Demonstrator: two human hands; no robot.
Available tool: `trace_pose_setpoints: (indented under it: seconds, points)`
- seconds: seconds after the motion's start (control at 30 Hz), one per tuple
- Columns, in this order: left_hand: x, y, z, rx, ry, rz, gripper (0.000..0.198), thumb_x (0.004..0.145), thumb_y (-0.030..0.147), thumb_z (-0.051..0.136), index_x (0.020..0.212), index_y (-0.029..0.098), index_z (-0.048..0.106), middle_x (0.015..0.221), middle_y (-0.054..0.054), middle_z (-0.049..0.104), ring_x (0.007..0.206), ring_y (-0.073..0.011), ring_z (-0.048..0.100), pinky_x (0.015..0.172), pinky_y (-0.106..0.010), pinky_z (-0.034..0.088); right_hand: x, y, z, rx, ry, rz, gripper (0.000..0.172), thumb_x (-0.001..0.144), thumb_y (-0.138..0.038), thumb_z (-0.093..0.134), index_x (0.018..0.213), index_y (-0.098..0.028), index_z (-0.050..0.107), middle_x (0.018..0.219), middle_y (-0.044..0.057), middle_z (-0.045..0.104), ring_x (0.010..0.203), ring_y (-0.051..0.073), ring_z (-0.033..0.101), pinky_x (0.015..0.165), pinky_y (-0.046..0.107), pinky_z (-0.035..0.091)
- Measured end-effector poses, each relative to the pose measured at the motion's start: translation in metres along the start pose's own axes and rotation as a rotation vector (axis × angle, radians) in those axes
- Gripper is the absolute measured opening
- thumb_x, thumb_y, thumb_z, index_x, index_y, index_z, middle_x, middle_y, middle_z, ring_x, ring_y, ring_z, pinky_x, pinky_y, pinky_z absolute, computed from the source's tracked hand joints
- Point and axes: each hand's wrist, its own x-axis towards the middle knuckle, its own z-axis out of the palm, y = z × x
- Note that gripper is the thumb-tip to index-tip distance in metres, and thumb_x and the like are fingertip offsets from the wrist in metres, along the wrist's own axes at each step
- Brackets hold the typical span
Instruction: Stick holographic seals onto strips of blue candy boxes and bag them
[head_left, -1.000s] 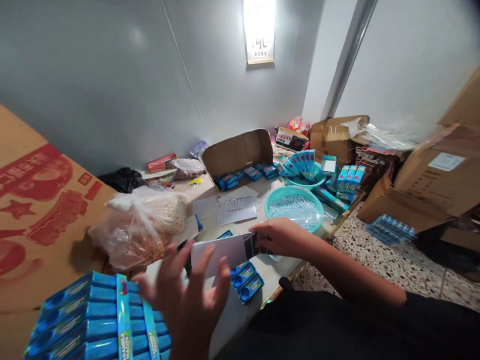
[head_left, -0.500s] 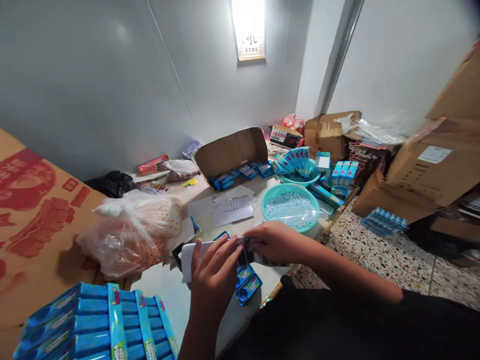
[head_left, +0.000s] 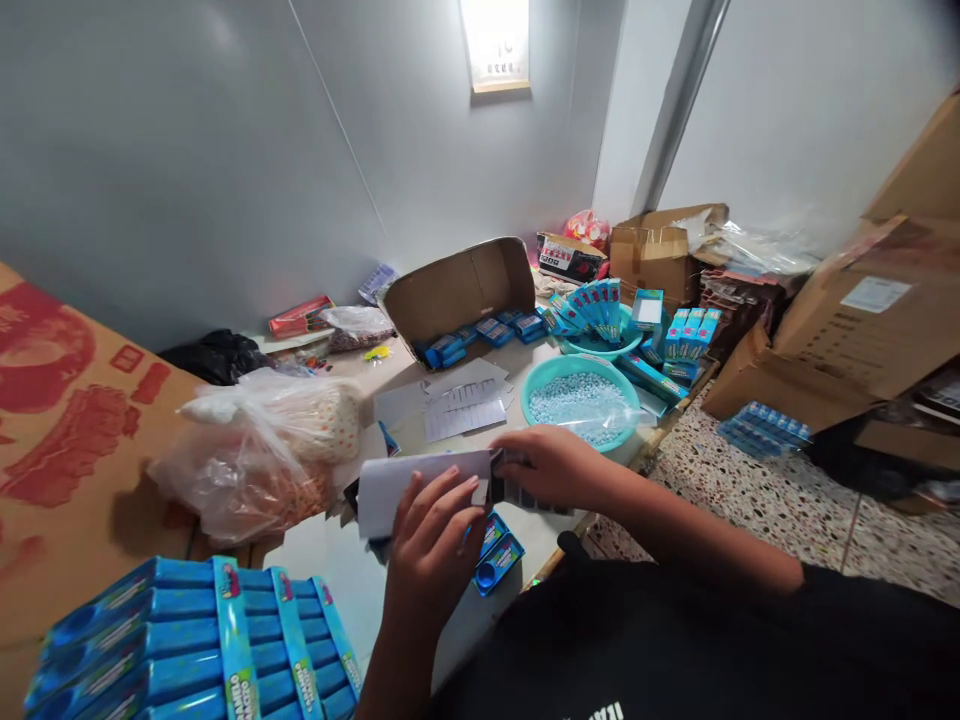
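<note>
A white paper sheet (head_left: 386, 488), bent along its upper edge, is held by my left hand (head_left: 431, 550), whose fingers lie across its front. My right hand (head_left: 551, 465) is closed at the sheet's right end, fingers bent around the edge of a dark strip (head_left: 495, 488). What the strip is, I cannot make out. Just below the hands lie small blue printed boxes (head_left: 499, 565), each with a round blue spot at one end. A few printed white sheets (head_left: 466, 408) rest flat beyond my left hand.
Stacked blue boxes (head_left: 187, 640) fill the lower left. A turquoise basin (head_left: 531, 410) of pale beads stands behind my right hand. Further back are an open carton (head_left: 457, 285) and another basin (head_left: 634, 340) with blue packets. Plastic bags (head_left: 247, 470) sit at left, cartons (head_left: 847, 290) at right.
The white sheet now shows more of its face and curves more at the top. My left fingers have shifted slightly down on it; my right hand stays at its right end. The view has shifted slightly.
</note>
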Motion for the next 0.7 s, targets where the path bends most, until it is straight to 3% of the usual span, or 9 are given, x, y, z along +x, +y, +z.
trace_pose_setpoints:
  seconds: [0.1, 0.23, 0.3, 0.37, 0.43, 0.53, 0.6, 0.7]
  points:
    - [-0.015, 0.004, -0.002, -0.233, 0.019, -0.187, 0.024, 0.078, 0.007, 0.07, 0.092, 0.025, 0.063, 0.1, -0.001, 0.074, 0.108, -0.0203, 0.067, 0.11, -0.047, 0.042, 0.008, 0.017, 0.015, 0.011, 0.032, 0.118, 0.023, 0.089, -0.028, 0.061, 0.109, -0.023, 0.07, 0.093, 0.004, 0.074, 0.083, 0.019, 0.065, 0.067, 0.027, 0.039]
    - [-0.035, 0.007, -0.012, -0.589, 0.141, -0.731, 0.011, 0.085, 0.018, 0.066, 0.088, 0.024, 0.058, 0.09, 0.0, 0.071, 0.101, -0.0194, 0.07, 0.098, -0.041, 0.052, 0.017, 0.049, 0.046, -0.177, -0.037, 0.294, 0.024, 0.094, -0.032, 0.056, 0.114, -0.021, 0.065, 0.105, 0.008, 0.072, 0.095, 0.022, 0.066, 0.075, 0.029, 0.042]
    - [-0.044, 0.005, -0.018, -0.654, 0.17, -0.93, 0.019, 0.083, 0.026, 0.07, 0.094, 0.024, 0.054, 0.089, 0.0, 0.07, 0.096, -0.0197, 0.071, 0.091, -0.037, 0.055, 0.016, 0.06, 0.061, -0.29, -0.086, 0.372, 0.025, 0.092, -0.029, 0.059, 0.112, -0.016, 0.064, 0.106, 0.014, 0.071, 0.098, 0.027, 0.066, 0.082, 0.035, 0.043]
    - [-0.049, 0.004, -0.024, -0.664, 0.165, -1.032, 0.038, 0.08, 0.032, 0.074, 0.106, 0.025, 0.047, 0.087, 0.0, 0.069, 0.088, -0.0185, 0.071, 0.083, -0.033, 0.056, 0.011, 0.061, 0.071, -0.35, -0.094, 0.396, 0.028, 0.089, -0.026, 0.063, 0.113, -0.011, 0.063, 0.112, 0.02, 0.067, 0.106, 0.033, 0.062, 0.091, 0.045, 0.04]
    - [-0.052, 0.005, -0.027, -0.69, 0.099, -1.082, 0.053, 0.079, 0.037, 0.074, 0.117, 0.026, 0.039, 0.086, 0.001, 0.068, 0.083, -0.0177, 0.069, 0.077, -0.031, 0.054, 0.007, 0.054, 0.074, -0.372, -0.096, 0.317, 0.037, 0.087, -0.025, 0.065, 0.121, -0.012, 0.06, 0.128, 0.022, 0.059, 0.12, 0.036, 0.054, 0.102, 0.052, 0.032]
    - [-0.051, 0.011, -0.027, -0.772, -0.024, -1.134, 0.057, 0.087, 0.051, 0.061, 0.128, 0.024, 0.034, 0.088, -0.002, 0.068, 0.075, -0.0165, 0.063, 0.077, -0.032, 0.05, 0.002, 0.03, 0.07, -0.198, -0.209, -0.038, 0.049, 0.088, -0.032, 0.068, 0.133, -0.02, 0.054, 0.138, 0.016, 0.053, 0.126, 0.031, 0.05, 0.107, 0.049, 0.031]
    - [-0.049, 0.016, -0.025, -0.806, -0.048, -1.138, 0.062, 0.09, 0.061, 0.049, 0.135, 0.02, 0.034, 0.091, -0.004, 0.068, 0.071, -0.0166, 0.059, 0.082, -0.036, 0.048, 0.001, 0.012, 0.067, 0.038, -0.317, -0.253, 0.055, 0.086, -0.039, 0.071, 0.135, -0.02, 0.053, 0.131, 0.013, 0.059, 0.117, 0.026, 0.057, 0.1, 0.039, 0.04]
    - [-0.05, 0.019, -0.023, -0.804, -0.059, -1.137, 0.076, 0.086, 0.074, 0.041, 0.138, 0.018, 0.042, 0.099, -0.009, 0.068, 0.079, -0.021, 0.061, 0.089, -0.04, 0.044, 0.0, -0.008, 0.07, 0.29, -0.391, -0.33, 0.042, 0.086, -0.039, 0.071, 0.122, -0.019, 0.062, 0.108, 0.006, 0.068, 0.093, 0.017, 0.063, 0.08, 0.025, 0.046]
